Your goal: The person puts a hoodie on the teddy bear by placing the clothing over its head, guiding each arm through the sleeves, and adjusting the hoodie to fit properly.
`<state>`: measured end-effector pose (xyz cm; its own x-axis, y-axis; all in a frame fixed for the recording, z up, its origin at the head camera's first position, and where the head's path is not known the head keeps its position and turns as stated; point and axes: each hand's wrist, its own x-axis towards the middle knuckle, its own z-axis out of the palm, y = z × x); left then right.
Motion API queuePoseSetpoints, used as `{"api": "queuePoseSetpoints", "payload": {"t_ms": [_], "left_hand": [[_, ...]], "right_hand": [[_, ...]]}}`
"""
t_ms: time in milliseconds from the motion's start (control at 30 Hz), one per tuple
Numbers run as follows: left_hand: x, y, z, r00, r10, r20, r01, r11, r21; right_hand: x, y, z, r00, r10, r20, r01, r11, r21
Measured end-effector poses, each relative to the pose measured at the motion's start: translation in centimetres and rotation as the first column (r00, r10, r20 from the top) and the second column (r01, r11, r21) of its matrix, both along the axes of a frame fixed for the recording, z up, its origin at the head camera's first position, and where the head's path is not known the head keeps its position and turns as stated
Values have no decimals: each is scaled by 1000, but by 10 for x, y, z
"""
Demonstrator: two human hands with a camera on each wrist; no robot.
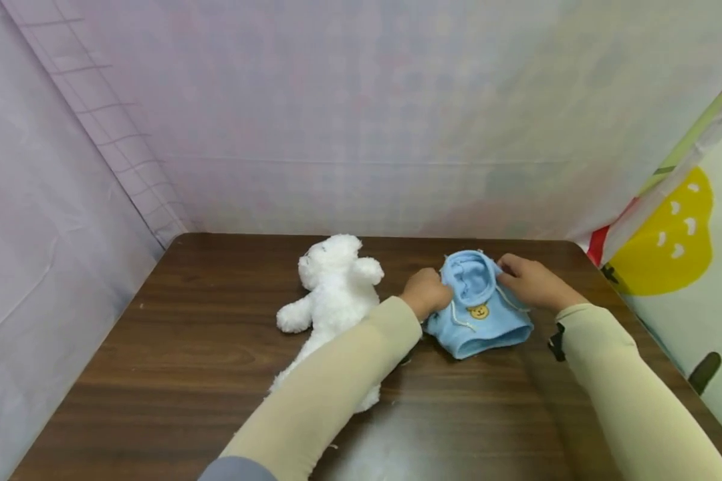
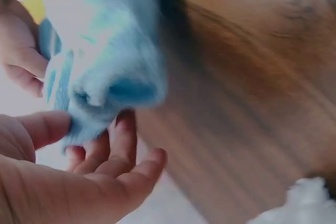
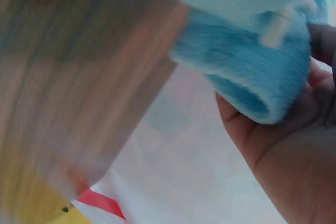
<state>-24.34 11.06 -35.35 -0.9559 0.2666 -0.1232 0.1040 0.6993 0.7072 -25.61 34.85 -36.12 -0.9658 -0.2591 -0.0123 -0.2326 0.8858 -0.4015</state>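
A small light blue doll's hoodie (image 1: 499, 331) with a bear face and white drawstrings is held up over the right part of the table, its neck opening facing up. My left hand (image 1: 426, 294) pinches its left shoulder; in the left wrist view the thumb and fingers of that hand (image 2: 100, 177) close on the blue cloth (image 2: 110, 30). On the opposite side my right hand (image 1: 532, 284) grips the other shoulder, and the right wrist view shows a sleeve (image 3: 236, 61) against the palm. A white plush toy (image 1: 339, 300) lies left of the hoodie, partly hidden by my left forearm.
The brown wooden table (image 1: 204, 321) ends at a pale curtain (image 1: 361, 133) along its back and left sides. At the right stands a wall with a yellow printed shape (image 1: 668, 247).
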Motion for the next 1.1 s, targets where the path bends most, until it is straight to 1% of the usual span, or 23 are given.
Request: {"api": "queuePoseSetpoints", "payload": {"t_ms": [67,167,233,300,367,400,533,633,700,767,833,867,933,1000,1067,1100], "left_hand": [[6,-2,11,999,19,-28,-16,995,100],[10,-5,27,998,33,-62,-20,980,199],[12,-10,35,995,31,-97,-9,975,220],[13,-16,42,992,18,-126,9,978,209],[15,-24,46,989,-3,-151,32,981,189],[15,-29,47,985,-14,-174,45,983,177],[18,-52,49,970,-55,-237,104,974,201],[21,-73,53,964,-54,-259,120,961,247],[23,-88,57,962,-40,-270,117,954,275],[26,-102,60,959,-24,-282,110,951,290],[28,-113,62,948,-6,-318,103,952,287],[29,-119,62,940,2,-342,102,953,286],[31,-129,61,918,11,-397,105,958,268],[32,-140,59,887,23,-461,111,958,263],[32,-151,56,870,40,-491,112,954,277],[32,-156,55,867,51,-496,107,952,285]], "right_hand": [[5,4,9,999,-31,-39,31,999,-12],[11,7,22,995,-69,-70,67,997,-31],[15,7,29,993,-85,-76,82,996,-45],[19,4,35,993,-87,-81,82,995,-61],[23,0,40,993,-76,-94,68,994,-85],[26,-3,42,992,-64,-110,54,994,-94],[35,-19,51,982,-12,-186,-13,991,-131],[43,-34,59,972,14,-236,-50,988,-147],[47,-47,65,966,36,-256,-80,984,-161],[51,-59,71,959,76,-273,-125,978,-167],[53,-72,76,950,127,-284,-179,969,-167],[53,-77,78,948,150,-279,-203,964,-172],[54,-88,80,942,191,-277,-246,953,-178],[52,-98,82,939,208,-275,-264,947,-184],[51,-107,84,938,204,-279,-262,946,-189],[50,-111,85,938,197,-287,-256,948,-187]]}}
